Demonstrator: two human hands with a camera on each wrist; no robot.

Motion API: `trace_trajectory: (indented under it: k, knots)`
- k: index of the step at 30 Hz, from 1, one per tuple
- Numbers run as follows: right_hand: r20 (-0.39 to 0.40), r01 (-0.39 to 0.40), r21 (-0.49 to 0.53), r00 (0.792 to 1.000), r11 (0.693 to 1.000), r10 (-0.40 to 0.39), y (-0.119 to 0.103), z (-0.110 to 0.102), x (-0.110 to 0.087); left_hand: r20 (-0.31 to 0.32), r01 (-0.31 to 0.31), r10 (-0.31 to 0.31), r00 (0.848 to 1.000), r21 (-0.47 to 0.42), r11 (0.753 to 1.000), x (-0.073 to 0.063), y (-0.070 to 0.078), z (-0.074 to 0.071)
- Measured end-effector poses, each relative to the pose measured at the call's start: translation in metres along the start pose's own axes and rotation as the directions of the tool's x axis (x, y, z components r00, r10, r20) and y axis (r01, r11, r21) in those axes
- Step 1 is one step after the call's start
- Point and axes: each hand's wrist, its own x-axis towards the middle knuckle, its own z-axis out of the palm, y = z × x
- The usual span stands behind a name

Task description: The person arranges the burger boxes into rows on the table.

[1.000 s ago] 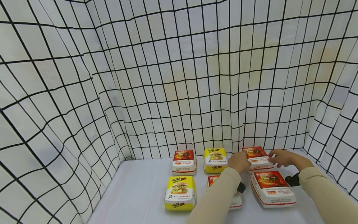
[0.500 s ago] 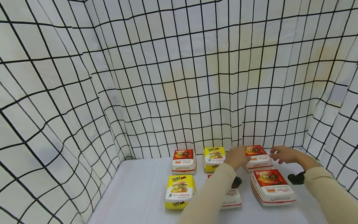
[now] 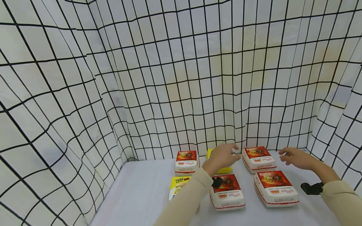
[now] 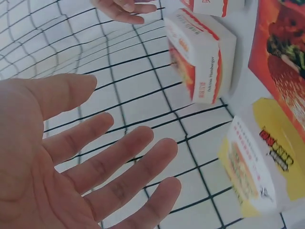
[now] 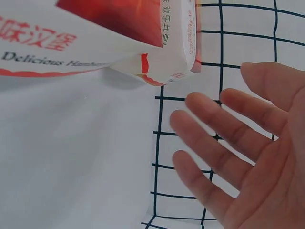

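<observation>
Two rows of cardboard burger boxes stand on a white cloth. Nearest both hands is the back right red-and-white burger box [image 3: 258, 159], its lid closed. My left hand [image 3: 223, 158] hovers to its left, fingers spread, and partly covers the back yellow burger box [image 3: 224, 170]. To the right of that red-and-white box is my right hand [image 3: 295, 159], apart from it, fingers relaxed. Both palms look bare in the wrist views, where the left hand [image 4: 95, 162] and right hand [image 5: 248, 143] hold nothing.
Other red-and-white boxes stand at back left [image 3: 186, 162], front middle [image 3: 227, 195] and front right [image 3: 275, 189]. My left sleeve [image 3: 183, 197] hides much of the front yellow box [image 3: 176, 184]. White walls with a black grid [image 3: 181, 78] rise behind and beside the table.
My left hand has drawn away to the left from the back right burger box. The right hand has shifted slightly right, away from it. The front middle box shows more fully.
</observation>
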Motion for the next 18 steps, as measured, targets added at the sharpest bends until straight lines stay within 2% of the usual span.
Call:
trace_trajectory:
  k: [6, 10, 14, 18]
  knots:
    - [-0.134, 0.068, 0.003, 0.989, 0.998, -0.067, -0.004, 0.006, -0.015, -0.068, -0.076, 0.072, 0.995, -0.058, 0.995, -0.037, -0.021, -0.018]
    - [-0.206, 0.077, -0.021, 0.975, 0.997, -0.08, -0.008, 0.008, -0.026, -0.146, -0.097, 0.08, 0.986, -0.108, 0.989, -0.056, -0.04, -0.028]
    - [-0.263, 0.075, -0.032, 0.961, 0.997, -0.081, -0.011, 0.008, -0.039, -0.242, -0.125, 0.093, 0.966, -0.123, 0.984, -0.073, -0.064, -0.034]
    - [-0.315, 0.059, -0.027, 0.947, 0.998, -0.065, -0.009, 0.011, -0.052, -0.337, -0.138, 0.091, 0.937, -0.119, 0.983, -0.091, -0.089, -0.04]
